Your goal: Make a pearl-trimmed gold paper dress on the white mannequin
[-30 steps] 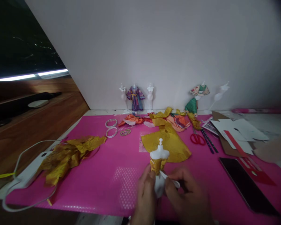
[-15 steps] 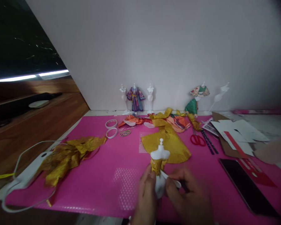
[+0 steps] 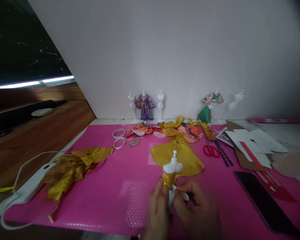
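A small white mannequin [image 3: 173, 166] stands upright near the front of the pink mat, its chest wrapped in a gold bodice [image 3: 168, 180]. The fingers of my left hand [image 3: 158, 208] are wrapped round its left side at the waist. Pinched in my right hand [image 3: 196, 206] is a white strip [image 3: 185, 196], whose inner end touches the lower edge of the bodice. My fingers hide much of the mannequin's lower body. Just behind it lies a flat piece of gold fabric [image 3: 190, 160].
Crumpled gold fabric [image 3: 77, 166] and a white power strip [image 3: 27, 193] lie left. Tape rings [image 3: 119, 143] and fabric scraps [image 3: 190, 131] are farther back. Red scissors [image 3: 211, 150], papers [image 3: 252, 146] and a phone [image 3: 265, 203] lie right. Small dressed mannequins [image 3: 145, 106] stand by the wall.
The mannequin has shifted slightly right and down. My right hand has moved a little left, closer to its waist, with the white strip.
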A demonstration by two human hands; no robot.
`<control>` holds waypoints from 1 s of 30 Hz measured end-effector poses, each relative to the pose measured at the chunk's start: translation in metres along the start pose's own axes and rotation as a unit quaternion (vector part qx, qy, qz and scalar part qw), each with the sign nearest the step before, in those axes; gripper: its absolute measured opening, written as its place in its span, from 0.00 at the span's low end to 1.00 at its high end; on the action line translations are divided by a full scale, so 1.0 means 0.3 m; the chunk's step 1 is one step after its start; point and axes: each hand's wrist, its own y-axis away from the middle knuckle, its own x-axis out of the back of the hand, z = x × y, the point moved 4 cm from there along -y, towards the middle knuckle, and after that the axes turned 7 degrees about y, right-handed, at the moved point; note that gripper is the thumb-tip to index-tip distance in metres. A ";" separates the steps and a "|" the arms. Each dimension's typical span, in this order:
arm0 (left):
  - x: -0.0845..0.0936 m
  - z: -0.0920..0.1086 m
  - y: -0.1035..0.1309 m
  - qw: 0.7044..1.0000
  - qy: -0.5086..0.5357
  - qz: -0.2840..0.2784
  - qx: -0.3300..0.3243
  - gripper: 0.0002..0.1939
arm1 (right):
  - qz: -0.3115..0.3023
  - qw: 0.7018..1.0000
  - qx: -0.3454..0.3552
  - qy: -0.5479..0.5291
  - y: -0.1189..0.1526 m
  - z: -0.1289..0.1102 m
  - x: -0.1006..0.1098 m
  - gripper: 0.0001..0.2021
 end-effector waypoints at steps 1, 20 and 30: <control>-0.002 0.004 -0.004 1.000 -0.002 0.007 -0.003 0.16 | -0.004 1.000 0.000 0.003 0.000 0.003 -0.003 0.09; 0.004 -0.002 -0.007 0.997 -0.079 0.020 -0.005 0.18 | 0.018 0.999 -0.050 -0.005 0.014 0.006 -0.021 0.10; -0.016 0.017 -0.010 0.990 0.033 0.063 0.121 0.21 | 0.011 0.991 -0.095 -0.096 0.040 0.041 0.004 0.10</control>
